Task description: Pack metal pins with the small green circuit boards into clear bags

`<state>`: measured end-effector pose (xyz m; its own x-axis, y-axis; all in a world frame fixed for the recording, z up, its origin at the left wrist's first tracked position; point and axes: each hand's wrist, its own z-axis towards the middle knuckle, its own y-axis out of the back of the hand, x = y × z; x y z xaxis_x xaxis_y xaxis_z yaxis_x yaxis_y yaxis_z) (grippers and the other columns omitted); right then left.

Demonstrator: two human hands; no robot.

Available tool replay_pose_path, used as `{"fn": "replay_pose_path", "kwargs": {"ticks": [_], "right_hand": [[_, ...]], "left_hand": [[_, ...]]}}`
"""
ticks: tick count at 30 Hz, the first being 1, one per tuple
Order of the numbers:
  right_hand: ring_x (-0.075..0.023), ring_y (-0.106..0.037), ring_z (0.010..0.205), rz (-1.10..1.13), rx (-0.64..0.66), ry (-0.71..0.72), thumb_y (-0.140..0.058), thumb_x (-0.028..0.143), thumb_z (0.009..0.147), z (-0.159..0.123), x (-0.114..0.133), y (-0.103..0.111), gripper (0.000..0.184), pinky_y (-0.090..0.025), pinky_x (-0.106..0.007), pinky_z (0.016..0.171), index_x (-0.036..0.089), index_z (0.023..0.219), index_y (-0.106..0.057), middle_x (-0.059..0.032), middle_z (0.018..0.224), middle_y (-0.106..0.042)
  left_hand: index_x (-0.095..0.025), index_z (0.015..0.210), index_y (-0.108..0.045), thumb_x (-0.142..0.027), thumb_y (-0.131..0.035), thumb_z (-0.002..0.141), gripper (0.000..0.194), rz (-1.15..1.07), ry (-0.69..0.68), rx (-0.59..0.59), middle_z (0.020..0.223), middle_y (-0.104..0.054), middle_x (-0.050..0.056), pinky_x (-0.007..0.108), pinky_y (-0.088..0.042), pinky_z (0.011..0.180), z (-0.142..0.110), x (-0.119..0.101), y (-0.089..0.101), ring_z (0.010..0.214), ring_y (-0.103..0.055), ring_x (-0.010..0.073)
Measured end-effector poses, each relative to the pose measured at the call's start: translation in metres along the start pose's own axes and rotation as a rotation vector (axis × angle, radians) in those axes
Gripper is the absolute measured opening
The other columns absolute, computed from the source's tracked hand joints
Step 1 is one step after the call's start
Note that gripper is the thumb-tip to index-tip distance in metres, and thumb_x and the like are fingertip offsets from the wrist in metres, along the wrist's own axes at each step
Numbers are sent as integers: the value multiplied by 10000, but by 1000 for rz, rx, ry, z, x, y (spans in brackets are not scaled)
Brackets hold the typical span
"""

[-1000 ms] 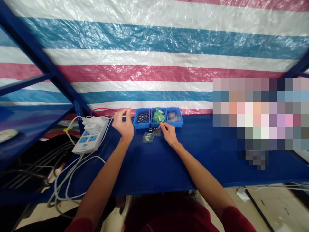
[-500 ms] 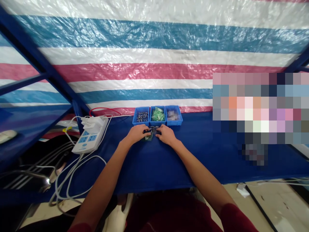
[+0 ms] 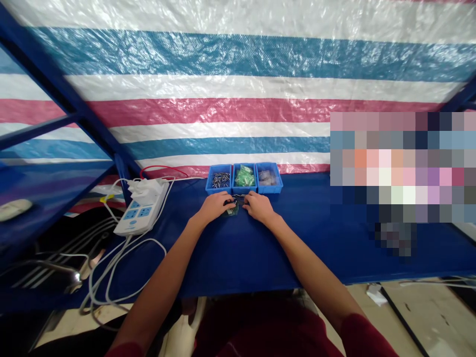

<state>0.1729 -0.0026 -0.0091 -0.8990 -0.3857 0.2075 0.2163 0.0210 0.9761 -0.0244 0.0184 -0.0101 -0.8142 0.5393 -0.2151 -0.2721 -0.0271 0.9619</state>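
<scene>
My left hand rests low over the table, its fingers curled and the thumb against a small clear plastic packet with greenish contents. Opposite it, my right hand is closed, thumb drawn in to the fingers; what they pinch is too small to make out. Small dark metal pieces show between the fingertips. Just beyond my hands stand three blue bins in a row: a left bin of short metal pins, a middle bin of green packets, and a right bin of clear packets.
On the left of the blue table lies a white power strip with plugs and looping white cables. Striped plastic sheeting hangs behind. The far right is blurred by pixelation. A blue frame post rises at the left.
The view has shifted slightly, so everything sits a little further right. My right thumb has drawn closer to its fingers. Both hands stay near the packet.
</scene>
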Motion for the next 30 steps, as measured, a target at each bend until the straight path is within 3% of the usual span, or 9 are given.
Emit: {"fn": "replay_pose_path", "kwargs": {"ticks": [4, 12, 15, 20, 24, 30], "right_hand": [[-207, -628, 904, 23, -37, -16, -532, 226, 904, -1, 1, 2, 124, -423, -273, 675, 188, 934, -646, -71, 1014, -655], [-194, -627, 728, 257, -411, -85, -478, 246, 911, -4, 0, 6, 160, -369, -261, 606, 186, 867, -620, -57, 831, -690], [-180, -623, 664, 421, -499, -68, -487, 251, 901, -2, -3, 0, 157, -389, -258, 612, 197, 836, -618, -33, 770, -688], [-168, -641, 653, 707, -564, 48, -484, 277, 905, 3, -7, -10, 176, -449, -249, 639, 205, 827, -625, -23, 752, -694], [-170, -643, 652, 742, -594, 78, -509, 301, 902, 4, -6, -10, 166, -460, -255, 648, 211, 841, -634, -17, 735, -693], [-171, -642, 662, 813, -574, 78, -513, 320, 892, 2, -4, -9, 159, -472, -259, 642, 210, 869, -625, -19, 763, -692]], "left_hand": [[-189, 918, -692, -413, -560, 880, 263, -19, -1, -6, 886, -669, 41, 264, -416, 662, 0, 2, -1, 799, -631, 202], [-181, 971, -694, -421, -544, 889, 294, -37, -12, -33, 910, -674, 56, 270, -443, 686, -1, 1, -6, 802, -638, 206], [-186, 1002, -691, -429, -534, 894, 309, -87, -8, -104, 931, -683, 60, 272, -453, 710, -1, -3, -4, 816, -637, 203], [-170, 1096, -671, -465, -572, 858, 392, -426, 55, -280, 897, -702, 55, 268, -477, 691, 0, -16, 1, 722, -624, 170], [-147, 818, -700, -458, -600, 824, 327, -703, 67, -275, 776, -699, 48, 255, -487, 642, 2, -25, 1, 685, -626, 165], [-136, 843, -669, -471, -607, 804, 342, -941, 175, -272, 680, -659, 26, 232, -454, 522, 2, -30, 0, 543, -564, 127]]}}
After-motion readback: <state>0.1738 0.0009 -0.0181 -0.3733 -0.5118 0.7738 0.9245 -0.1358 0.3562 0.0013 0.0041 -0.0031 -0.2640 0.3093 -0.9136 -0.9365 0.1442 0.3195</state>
